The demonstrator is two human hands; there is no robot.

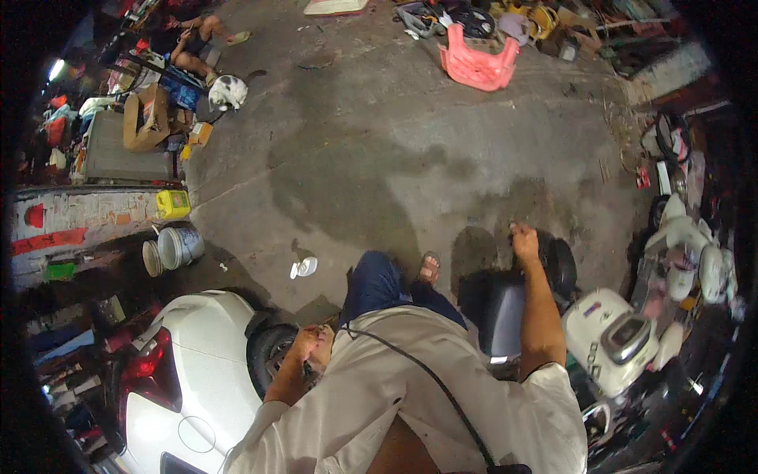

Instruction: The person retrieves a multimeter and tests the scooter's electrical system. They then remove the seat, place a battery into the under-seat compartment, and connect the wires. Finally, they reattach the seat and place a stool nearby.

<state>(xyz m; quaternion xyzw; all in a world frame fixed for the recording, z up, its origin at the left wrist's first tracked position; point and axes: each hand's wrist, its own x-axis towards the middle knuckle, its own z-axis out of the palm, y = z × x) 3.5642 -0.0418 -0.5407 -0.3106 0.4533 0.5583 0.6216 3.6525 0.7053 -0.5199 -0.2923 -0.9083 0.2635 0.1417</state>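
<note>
My left hand (pixel 317 345) hangs low at my side, beside the rear wheel (pixel 273 353) of a white car (pixel 207 336). Its fingers are blurred, and I cannot make out anything in them. My right arm reaches forward, and my right hand (pixel 523 242) is above the floor near a dark scooter seat (pixel 503 318). Those fingers look curled closed; whatever they hold, if anything, is too small to see. A white plastic item (pixel 304 267) lies on the floor ahead of my left leg.
At left stand white buckets (pixel 180 246), a yellow jug (pixel 172 204) and a cardboard box (pixel 146 118). A cat (pixel 228 92) rests near a seated person (pixel 193 43). A pink plastic stool (pixel 478 59) lies far ahead. A cream scooter (pixel 609 340) stands at right.
</note>
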